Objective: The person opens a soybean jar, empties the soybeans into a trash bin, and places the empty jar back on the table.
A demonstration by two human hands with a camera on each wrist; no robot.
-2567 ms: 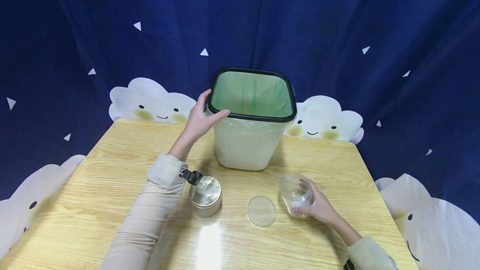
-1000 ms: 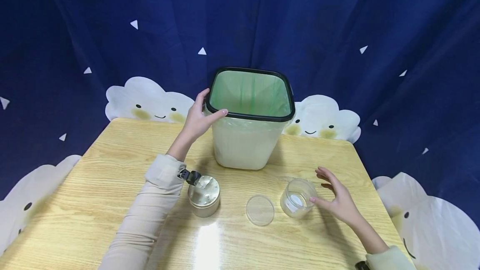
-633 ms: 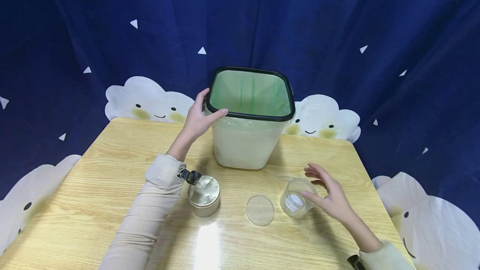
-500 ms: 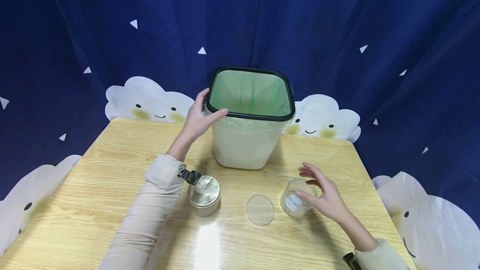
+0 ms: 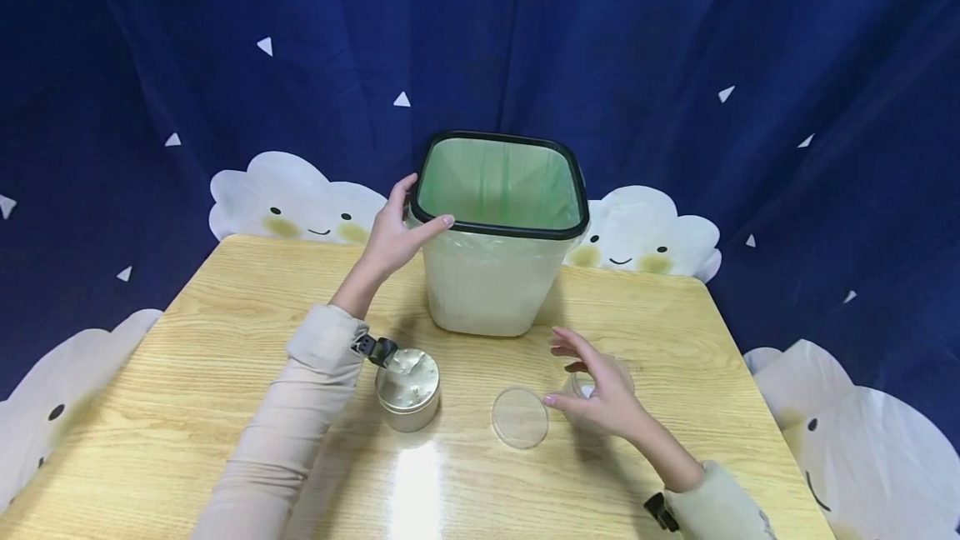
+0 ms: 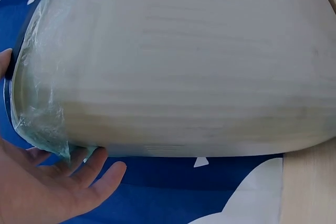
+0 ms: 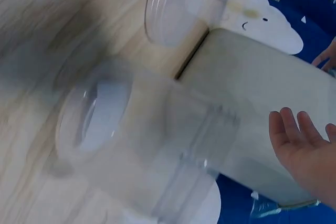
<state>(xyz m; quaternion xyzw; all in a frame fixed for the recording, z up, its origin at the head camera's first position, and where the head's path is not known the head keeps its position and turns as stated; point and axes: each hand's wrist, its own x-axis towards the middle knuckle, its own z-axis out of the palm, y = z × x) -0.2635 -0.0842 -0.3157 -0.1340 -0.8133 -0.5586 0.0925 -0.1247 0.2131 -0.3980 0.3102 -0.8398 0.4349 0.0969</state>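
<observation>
My left hand (image 5: 408,219) rests against the left corner of a white bin (image 5: 487,290) with a black rim and green liner, thumb along the front rim and fingers straight. The left wrist view shows the palm (image 6: 47,190) under the bin's wall (image 6: 173,66). My right hand (image 5: 581,382) hovers with spread fingers over a clear jar (image 5: 627,373) and hides most of it. Its thumb tip is just right of the clear round lid (image 5: 520,417) lying flat on the table. The right wrist view shows the jar (image 7: 131,145) blurred and the lid (image 7: 173,9) beyond it.
A round metal tin (image 5: 407,390) stands by my left forearm, left of the lid. The wooden table (image 5: 225,332) ends close behind the bin, where a dark blue curtain (image 5: 675,65) with white clouds hangs.
My right hand let go of the clear jar, drew back to its right, then swept left over it towards the lid. The left hand and the bin have stayed put.
</observation>
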